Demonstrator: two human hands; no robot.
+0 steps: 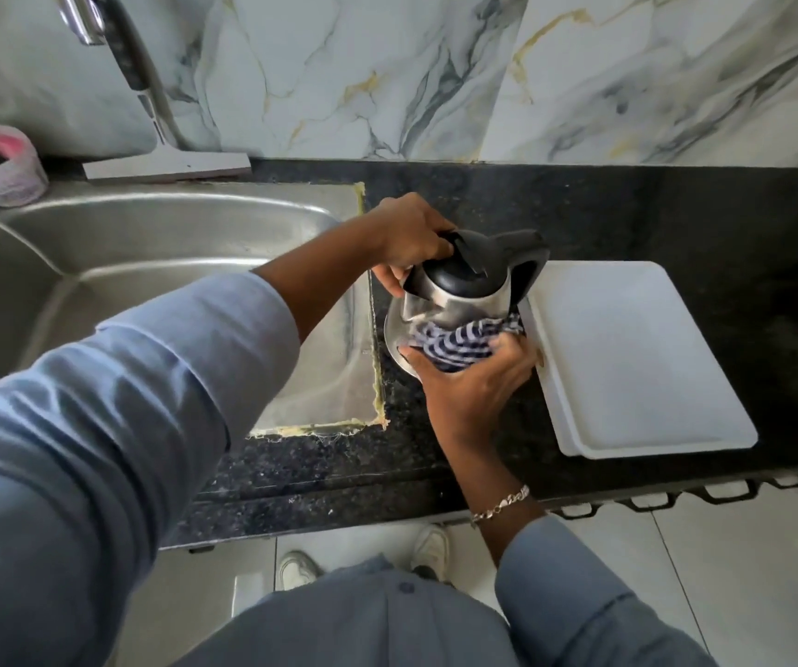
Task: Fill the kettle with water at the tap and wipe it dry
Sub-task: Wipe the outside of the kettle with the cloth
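No readable brand, label or writing on any item; the pale print on the pink tub [2, 170] at the back left is too blurred to make out. One kettle [459, 291], steel body with black lid and black handle, stands on the dark speckled desk [676, 219], between the steel sink [146, 262] and a white tray [638, 358], tilted slightly toward the sink. Left hand [411, 238]: fingers curled and closed over the kettle's top at the lid and spout side, thumb underneath against the steel. Right hand [479, 377]: fingers spread partway, pressing one bunched blue-and-white checked cloth [459, 341] against the lower front of the kettle body; cloth is pinned between palm and steel. Hands are apart, one at the top of the kettle and one low on its near side. A chain bracelet [500, 506] sits on the right wrist; both sleeves are light blue. Count: one kettle, one cloth, one white tray, one sink, one tap [84, 19] at the upper left, one squeegee [166, 166] leaning against the marble-patterned wall behind the sink, one pink tub. Two white shoes [431, 546] show on the tiled floor below the desk edge.
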